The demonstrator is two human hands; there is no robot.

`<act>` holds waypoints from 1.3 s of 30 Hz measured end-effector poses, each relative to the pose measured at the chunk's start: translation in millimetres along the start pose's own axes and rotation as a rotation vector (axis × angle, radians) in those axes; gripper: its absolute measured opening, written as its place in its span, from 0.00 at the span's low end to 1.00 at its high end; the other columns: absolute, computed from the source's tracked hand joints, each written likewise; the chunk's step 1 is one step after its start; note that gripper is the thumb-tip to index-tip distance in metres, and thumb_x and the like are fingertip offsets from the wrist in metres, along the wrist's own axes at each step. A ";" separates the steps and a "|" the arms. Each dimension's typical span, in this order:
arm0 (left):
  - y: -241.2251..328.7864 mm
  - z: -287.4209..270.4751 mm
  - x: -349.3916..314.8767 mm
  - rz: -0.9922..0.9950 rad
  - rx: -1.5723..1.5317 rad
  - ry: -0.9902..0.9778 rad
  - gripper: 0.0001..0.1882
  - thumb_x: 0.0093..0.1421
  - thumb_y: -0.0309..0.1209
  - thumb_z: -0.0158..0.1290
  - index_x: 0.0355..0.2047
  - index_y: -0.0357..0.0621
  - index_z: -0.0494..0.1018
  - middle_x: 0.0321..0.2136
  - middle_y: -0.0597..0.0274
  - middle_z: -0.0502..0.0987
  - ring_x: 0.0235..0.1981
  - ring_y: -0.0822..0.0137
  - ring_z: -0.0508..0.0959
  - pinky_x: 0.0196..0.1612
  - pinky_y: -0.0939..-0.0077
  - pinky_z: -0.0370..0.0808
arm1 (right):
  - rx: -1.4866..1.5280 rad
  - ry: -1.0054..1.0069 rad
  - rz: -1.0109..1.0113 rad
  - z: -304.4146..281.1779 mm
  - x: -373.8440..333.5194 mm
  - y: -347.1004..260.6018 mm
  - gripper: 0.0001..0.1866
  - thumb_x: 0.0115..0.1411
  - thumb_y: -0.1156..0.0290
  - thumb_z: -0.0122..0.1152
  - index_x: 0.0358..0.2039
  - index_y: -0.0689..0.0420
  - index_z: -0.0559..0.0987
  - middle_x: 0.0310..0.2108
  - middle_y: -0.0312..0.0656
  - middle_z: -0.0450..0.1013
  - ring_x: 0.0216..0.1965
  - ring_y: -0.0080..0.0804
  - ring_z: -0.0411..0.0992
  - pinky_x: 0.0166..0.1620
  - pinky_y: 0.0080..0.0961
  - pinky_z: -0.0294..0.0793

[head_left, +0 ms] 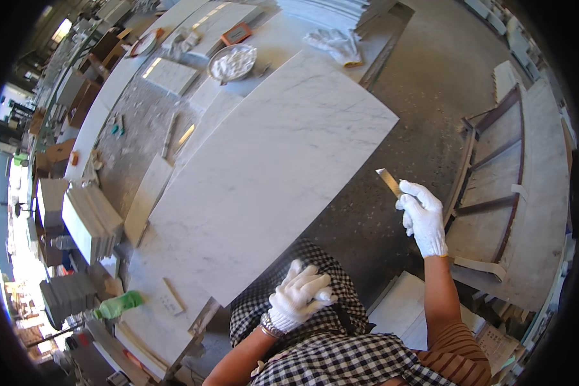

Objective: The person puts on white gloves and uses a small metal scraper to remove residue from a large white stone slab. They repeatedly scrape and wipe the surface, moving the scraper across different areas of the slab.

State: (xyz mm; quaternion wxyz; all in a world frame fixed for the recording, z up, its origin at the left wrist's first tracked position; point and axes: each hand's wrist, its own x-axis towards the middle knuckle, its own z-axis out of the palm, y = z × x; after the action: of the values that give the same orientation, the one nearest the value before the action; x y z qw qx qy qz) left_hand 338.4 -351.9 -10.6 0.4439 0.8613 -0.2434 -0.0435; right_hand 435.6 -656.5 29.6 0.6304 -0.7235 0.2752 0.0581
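My right hand, in a white knit glove, is raised to the right of a large marble slab. Its fingers pinch a narrow, flat gold-coloured scraper with a bright tip, held clear of the slab. The slab is white with grey veins and lies on the worktable, its corner pointing toward the far right. Close to my checked apron, my left hand wears a matching glove. Its fingers are loosely stretched and hold nothing; they hang near the slab's near edge without visibly touching it.
At the slab's far side stand a bowl of white paste and a crumpled glove. Stacked tiles and a green bottle are on the left. A wood-framed panel leans at the right.
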 end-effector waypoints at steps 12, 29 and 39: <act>-5.6 -6.8 -24.8 0.057 -0.003 0.165 0.30 0.47 0.42 0.73 0.49 0.48 0.78 0.35 0.63 0.81 0.37 0.52 0.78 0.35 0.63 0.79 | -0.069 -0.170 -0.028 52.2 -39.8 9.8 0.15 0.69 0.74 0.59 0.55 0.58 0.81 0.31 0.38 0.77 0.18 0.12 0.64 0.18 0.14 0.64; -5.6 -46.3 -60.4 -0.052 0.095 0.134 0.23 0.45 0.44 0.73 0.35 0.44 0.79 0.29 0.62 0.78 0.32 0.55 0.77 0.41 0.59 0.74 | -0.064 -0.031 0.030 53.6 -59.2 21.8 0.18 0.66 0.75 0.61 0.57 0.58 0.80 0.32 0.38 0.79 0.18 0.14 0.66 0.19 0.16 0.68; -7.2 -17.8 -75.9 0.003 0.094 0.138 0.26 0.48 0.44 0.70 0.47 0.49 0.80 0.39 0.57 0.79 0.39 0.49 0.79 0.32 0.65 0.80 | -0.095 -0.023 -0.010 54.2 -61.1 30.1 0.17 0.69 0.74 0.58 0.57 0.57 0.80 0.33 0.39 0.77 0.18 0.13 0.64 0.18 0.14 0.64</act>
State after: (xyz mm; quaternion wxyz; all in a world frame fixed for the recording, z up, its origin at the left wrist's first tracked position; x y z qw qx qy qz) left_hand 279.7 -300.4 -16.2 0.4186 0.8818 -0.2154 0.0282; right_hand 384.2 -587.1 18.6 0.5988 -0.7533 0.2613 0.0761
